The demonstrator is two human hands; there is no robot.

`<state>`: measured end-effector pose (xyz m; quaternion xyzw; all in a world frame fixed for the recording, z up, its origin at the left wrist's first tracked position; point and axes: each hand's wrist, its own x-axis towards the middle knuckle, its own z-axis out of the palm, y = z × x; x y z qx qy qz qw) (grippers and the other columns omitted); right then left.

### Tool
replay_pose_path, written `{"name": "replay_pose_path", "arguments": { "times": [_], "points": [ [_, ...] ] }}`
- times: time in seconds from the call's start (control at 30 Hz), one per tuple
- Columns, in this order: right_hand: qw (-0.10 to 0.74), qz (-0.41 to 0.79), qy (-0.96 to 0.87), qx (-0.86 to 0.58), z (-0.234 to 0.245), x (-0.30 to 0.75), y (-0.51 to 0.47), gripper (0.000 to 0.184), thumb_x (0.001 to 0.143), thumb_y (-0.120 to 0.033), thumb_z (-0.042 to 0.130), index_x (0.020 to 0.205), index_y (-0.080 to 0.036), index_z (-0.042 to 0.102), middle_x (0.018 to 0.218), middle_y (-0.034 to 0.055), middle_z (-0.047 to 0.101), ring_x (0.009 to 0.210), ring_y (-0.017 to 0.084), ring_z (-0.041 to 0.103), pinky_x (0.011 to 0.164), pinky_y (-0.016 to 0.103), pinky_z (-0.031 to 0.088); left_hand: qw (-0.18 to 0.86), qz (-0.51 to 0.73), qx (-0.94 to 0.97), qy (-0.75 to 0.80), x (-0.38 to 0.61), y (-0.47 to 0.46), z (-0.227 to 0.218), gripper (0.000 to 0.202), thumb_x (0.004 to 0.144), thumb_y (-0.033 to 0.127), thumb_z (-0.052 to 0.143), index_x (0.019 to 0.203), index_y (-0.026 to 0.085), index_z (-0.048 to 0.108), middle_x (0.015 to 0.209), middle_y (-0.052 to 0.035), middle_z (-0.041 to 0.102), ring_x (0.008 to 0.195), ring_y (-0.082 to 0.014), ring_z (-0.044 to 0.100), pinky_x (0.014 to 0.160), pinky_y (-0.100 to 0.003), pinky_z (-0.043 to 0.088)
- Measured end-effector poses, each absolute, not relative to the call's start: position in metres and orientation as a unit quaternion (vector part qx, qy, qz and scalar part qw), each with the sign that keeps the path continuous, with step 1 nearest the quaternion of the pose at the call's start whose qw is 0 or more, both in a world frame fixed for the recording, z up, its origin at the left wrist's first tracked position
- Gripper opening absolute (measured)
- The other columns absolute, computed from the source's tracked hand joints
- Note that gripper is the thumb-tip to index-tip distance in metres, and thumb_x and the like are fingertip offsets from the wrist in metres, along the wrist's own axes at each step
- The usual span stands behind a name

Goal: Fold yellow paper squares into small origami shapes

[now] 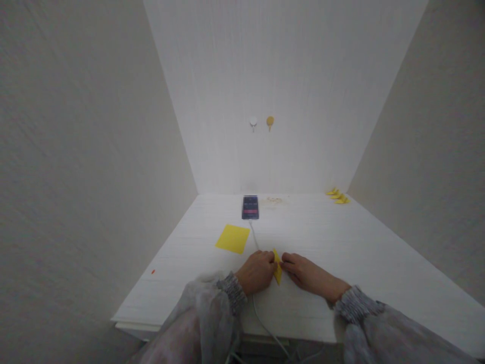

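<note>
A small folded piece of yellow paper (277, 268) lies on the white table (341, 253), pinched between both my hands. My left hand (256, 271) has its fingers curled against the paper's left side. My right hand (306, 275) presses its fingertips on the right side. Both wrists rest on the table near its front edge. Part of the paper is hidden under my fingers.
A flat yellow paper square (232, 238) lies to the left, beyond my hands. A phone (250, 207) with a white cable (254, 236) rests further back. Several folded yellow pieces (338, 196) sit in the far right corner. Two wall hooks (261, 122) hang above.
</note>
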<state>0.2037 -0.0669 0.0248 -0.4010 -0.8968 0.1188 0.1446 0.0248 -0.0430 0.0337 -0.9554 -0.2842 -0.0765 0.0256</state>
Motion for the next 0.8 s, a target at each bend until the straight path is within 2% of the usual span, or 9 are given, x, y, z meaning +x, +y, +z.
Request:
{"name": "replay_pose_path", "arguments": {
  "times": [0.23,0.53,0.63,0.8],
  "points": [
    [0.119,0.085,-0.901,-0.408,0.024,0.203,-0.065,0.024,0.083,-0.014,0.033,0.089,-0.014,0.056,0.085,0.0081,0.053,0.077,0.016,0.048,0.069,0.028,0.038,0.066,-0.055,-0.965,-0.247,0.029,-0.039,0.035,0.025,0.083,0.018,0.030,0.074,0.012,0.054,0.074,-0.0058,0.051,0.071,-0.0158,0.048,0.064,-0.030,0.036],
    [0.136,0.084,-0.903,-0.399,0.027,0.205,-0.070,0.019,0.079,-0.012,0.039,0.086,-0.014,0.056,0.083,0.0070,0.052,0.076,0.016,0.048,0.069,0.026,0.038,0.052,-0.041,-0.964,-0.259,0.017,-0.038,0.039,0.019,0.080,0.018,0.036,0.078,0.014,0.055,0.077,-0.0046,0.051,0.069,-0.0143,0.049,0.063,-0.028,0.037],
    [0.133,0.088,-0.905,-0.394,0.030,0.204,-0.066,0.015,0.078,-0.017,0.043,0.079,-0.015,0.057,0.079,0.0053,0.052,0.074,0.015,0.049,0.067,0.025,0.038,0.034,-0.050,-0.961,-0.271,0.017,-0.038,0.041,0.021,0.079,0.019,0.037,0.079,0.016,0.057,0.078,-0.0045,0.052,0.070,-0.0146,0.049,0.063,-0.028,0.038],
    [0.126,0.123,-0.909,-0.377,0.033,0.201,-0.050,0.023,0.083,-0.027,0.040,0.073,-0.017,0.058,0.073,0.0027,0.053,0.066,0.013,0.051,0.059,0.023,0.039,-0.067,-0.081,-0.951,-0.290,0.016,-0.034,0.045,0.022,0.073,0.032,0.046,0.077,0.020,0.064,0.080,-0.0027,0.054,0.069,-0.0129,0.052,0.065,-0.025,0.039]
  ]
}}
